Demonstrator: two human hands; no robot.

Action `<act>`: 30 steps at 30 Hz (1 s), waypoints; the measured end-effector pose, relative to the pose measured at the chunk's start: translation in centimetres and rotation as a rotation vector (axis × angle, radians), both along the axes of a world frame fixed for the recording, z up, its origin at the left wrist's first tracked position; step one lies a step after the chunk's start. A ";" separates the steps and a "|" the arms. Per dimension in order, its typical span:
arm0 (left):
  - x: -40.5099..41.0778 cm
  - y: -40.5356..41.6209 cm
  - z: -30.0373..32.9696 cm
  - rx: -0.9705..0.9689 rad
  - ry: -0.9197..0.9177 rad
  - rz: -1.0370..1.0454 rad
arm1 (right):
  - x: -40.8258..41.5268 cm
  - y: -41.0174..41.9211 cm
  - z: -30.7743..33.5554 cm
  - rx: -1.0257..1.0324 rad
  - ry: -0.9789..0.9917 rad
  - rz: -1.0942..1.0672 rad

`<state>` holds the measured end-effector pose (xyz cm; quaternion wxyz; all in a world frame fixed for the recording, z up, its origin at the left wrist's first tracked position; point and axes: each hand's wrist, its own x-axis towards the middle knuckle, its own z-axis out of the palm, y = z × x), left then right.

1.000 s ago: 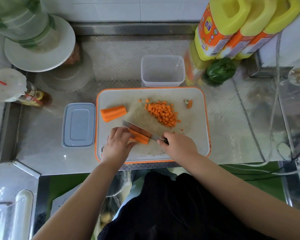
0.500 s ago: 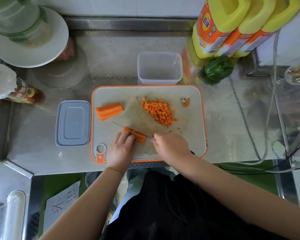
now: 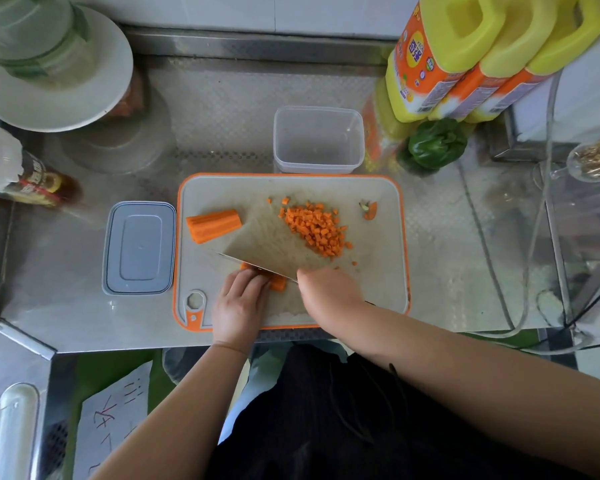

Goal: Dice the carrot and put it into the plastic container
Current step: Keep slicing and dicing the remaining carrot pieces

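left hand (image 3: pixel 240 301) curled over a short carrot piece (image 3: pixel 277 282) near the front edge of the cutting board (image 3: pixel 378 278), fingertips bent down onto it, grip clamped on the carrot. right hand (image 3: pixel 328 289) just beside it, wrapped round the handle of a knife (image 3: pixel 267 252) (handle itself hidden under the fingers), grip clamped on the knife. broad blade tilted, lying across the carrot piece just beyond the left fingertips, its edge touching the orange flesh.

beyond the right grip, a heap of diced carrot (image 3: pixel 316 230) on the board, a few loose cubes scattered round its edges. beyond the left grip and a little to its left, a longer uncut carrot chunk (image 3: pixel 213 225) lying on its side. at the far right part of the board, well apart from both grips, a small trimmed carrot end (image 3: pixel 370 210).

past the far edge of the board, straight out from the right grip, the clear plastic container (image 3: pixel 318 140) standing upright on the counter (image 3: pixel 465 271), no carrot visible inside. to the left of the left grip, off the board, the grey lid (image 3: pixel 139 247) lying flat on the counter, just beside the board's orange rim.

further out to the right, a green pepper (image 3: pixel 435 143) beneath three yellow jugs (image 3: pixel 465 57). far left, a white plate (image 3: pixel 59 98) and a dark sauce bottle (image 3: pixel 39 181) on its side.
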<state>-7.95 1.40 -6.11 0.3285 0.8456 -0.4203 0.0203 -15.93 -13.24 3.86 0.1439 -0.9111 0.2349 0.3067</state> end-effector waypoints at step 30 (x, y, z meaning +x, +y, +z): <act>-0.5 0.5 0.3 0.059 -0.004 0.036 | -0.4 0.8 -0.1 0.033 -0.014 -0.017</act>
